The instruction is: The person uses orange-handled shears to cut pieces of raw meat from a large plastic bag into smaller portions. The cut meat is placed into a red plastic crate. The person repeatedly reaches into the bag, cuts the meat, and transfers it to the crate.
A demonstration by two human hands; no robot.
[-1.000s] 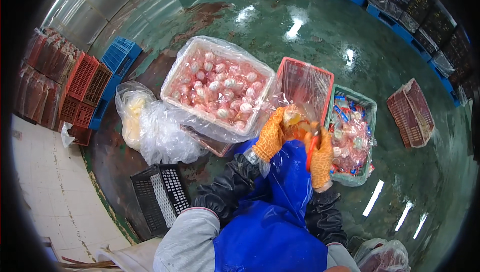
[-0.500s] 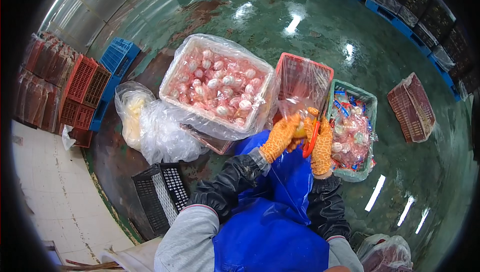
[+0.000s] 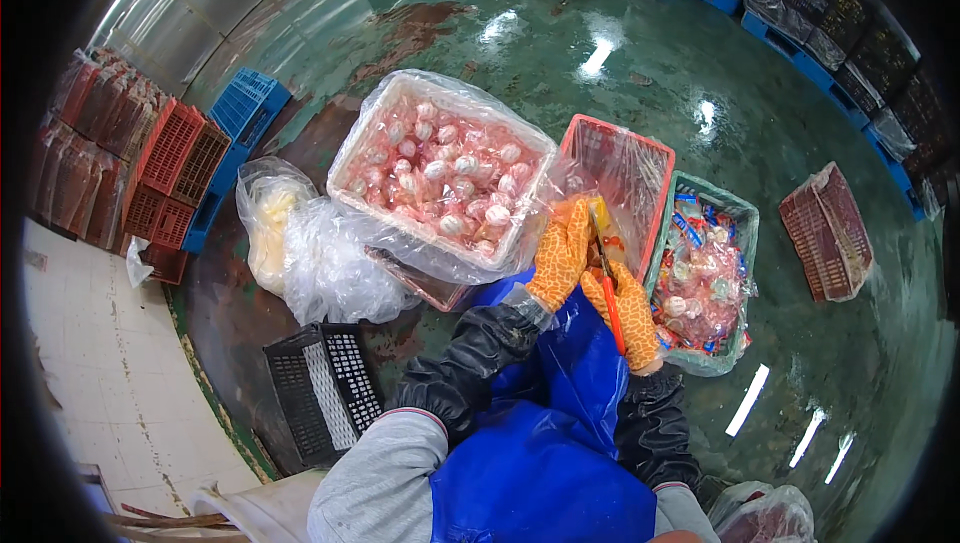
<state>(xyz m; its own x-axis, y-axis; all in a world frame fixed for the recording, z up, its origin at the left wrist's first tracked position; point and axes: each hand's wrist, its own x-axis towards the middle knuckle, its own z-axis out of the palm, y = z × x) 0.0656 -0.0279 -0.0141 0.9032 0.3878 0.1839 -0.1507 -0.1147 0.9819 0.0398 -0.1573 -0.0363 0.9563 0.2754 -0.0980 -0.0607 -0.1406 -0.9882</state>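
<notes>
My left hand (image 3: 558, 255), in an orange patterned glove, grips a small clear packet with yellow on it (image 3: 601, 217). My right hand (image 3: 632, 315), gloved alike, is closed round red-handled scissors (image 3: 613, 311); their dark blades point up beside the packet. Both hands are over the near end of a red crate (image 3: 667, 193) lined with clear plastic. To its left is a plastic-lined white crate (image 3: 349, 140) full of round, pale, pink-tinged pieces in clear wrap. A green crate (image 3: 722, 193) on the right holds similar pieces and blue-and-red wrappers.
Clear plastic bags (image 3: 335, 253) lie at the left, above a black crate (image 3: 318, 393). A maroon crate (image 3: 828, 233) stands apart at the right on the wet green floor (image 3: 500, 73). Stacked crates (image 3: 170, 183) and blue pallets line the edges.
The scissors have turned from beside my fingers so their blades point up at the packet. My left hand has moved slightly right and the yellow packet shows more clearly. The view has shifted a little.
</notes>
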